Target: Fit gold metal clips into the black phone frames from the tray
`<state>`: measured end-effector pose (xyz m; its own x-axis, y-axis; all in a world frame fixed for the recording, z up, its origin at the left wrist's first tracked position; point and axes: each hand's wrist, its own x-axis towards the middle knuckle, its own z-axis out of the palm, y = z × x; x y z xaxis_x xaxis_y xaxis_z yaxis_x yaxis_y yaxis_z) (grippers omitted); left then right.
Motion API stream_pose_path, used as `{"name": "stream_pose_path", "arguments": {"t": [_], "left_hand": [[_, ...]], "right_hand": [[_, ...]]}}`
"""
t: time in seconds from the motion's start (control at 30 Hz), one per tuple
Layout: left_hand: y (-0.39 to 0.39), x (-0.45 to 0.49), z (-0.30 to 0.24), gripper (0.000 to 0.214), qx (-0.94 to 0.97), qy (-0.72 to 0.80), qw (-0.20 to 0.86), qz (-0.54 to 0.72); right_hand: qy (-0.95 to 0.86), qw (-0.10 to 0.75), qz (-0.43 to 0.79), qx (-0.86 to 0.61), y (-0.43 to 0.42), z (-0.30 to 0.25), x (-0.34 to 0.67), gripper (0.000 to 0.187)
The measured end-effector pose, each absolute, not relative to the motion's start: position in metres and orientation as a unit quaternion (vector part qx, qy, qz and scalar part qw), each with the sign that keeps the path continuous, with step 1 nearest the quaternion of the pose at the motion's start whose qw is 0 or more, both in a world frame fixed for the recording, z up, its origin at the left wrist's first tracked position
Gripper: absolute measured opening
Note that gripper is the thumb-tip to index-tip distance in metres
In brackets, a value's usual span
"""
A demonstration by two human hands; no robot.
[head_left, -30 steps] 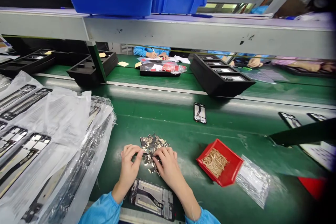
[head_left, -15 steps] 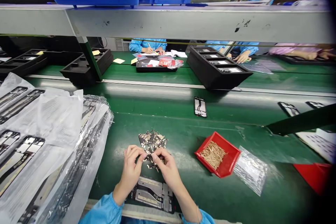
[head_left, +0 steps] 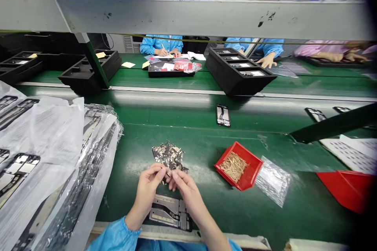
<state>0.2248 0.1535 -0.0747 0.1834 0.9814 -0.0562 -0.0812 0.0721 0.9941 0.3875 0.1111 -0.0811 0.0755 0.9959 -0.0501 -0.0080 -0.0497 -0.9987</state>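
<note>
My left hand (head_left: 149,188) and my right hand (head_left: 186,190) meet fingertip to fingertip at the near side of a pile of small black and gold parts (head_left: 167,152). Thumb and fingers of my left hand pinch a tiny dark part (head_left: 169,173), which looks like those in the pile. My right fingers are also closed right beside it; whatever they grip is too small to make out. Below my hands lies a phone frame (head_left: 167,212) with metal plates and a black strip, its right end partly behind my right wrist.
A red bin (head_left: 251,170) of thin tan pieces stands right, against a clear plastic bag (head_left: 273,182). Wrapped phone frames (head_left: 59,125) fill the left. Another phone frame (head_left: 223,115) lies farther back. A shelf beam (head_left: 176,17) crosses above; co-workers' hands (head_left: 267,60) are beyond.
The view has shifted slightly, so most things sit a little farther left and higher. My fingers have curled differently around the small part, with more of my right fingers showing underneath.
</note>
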Motion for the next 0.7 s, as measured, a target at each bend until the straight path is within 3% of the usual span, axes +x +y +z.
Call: {"name": "stream_pose_path", "arguments": {"t": [0.1,0.23,0.7], "left_hand": [[0.149,0.227,-0.073,0.043,0.440,0.475,0.592,0.480],[0.145,0.227,-0.069,0.042,0.404,0.479,0.611,0.484],[0.141,0.227,-0.076,0.039,0.411,0.467,0.620,0.478]], "right_hand": [[-0.479,0.549,0.416,-0.544,0.101,-0.077,0.382,0.041],[-0.585,0.531,0.310,-0.528,0.097,-0.072,0.379,0.014],[-0.583,0.512,0.370,-0.512,0.103,-0.065,0.387,0.018]]}}
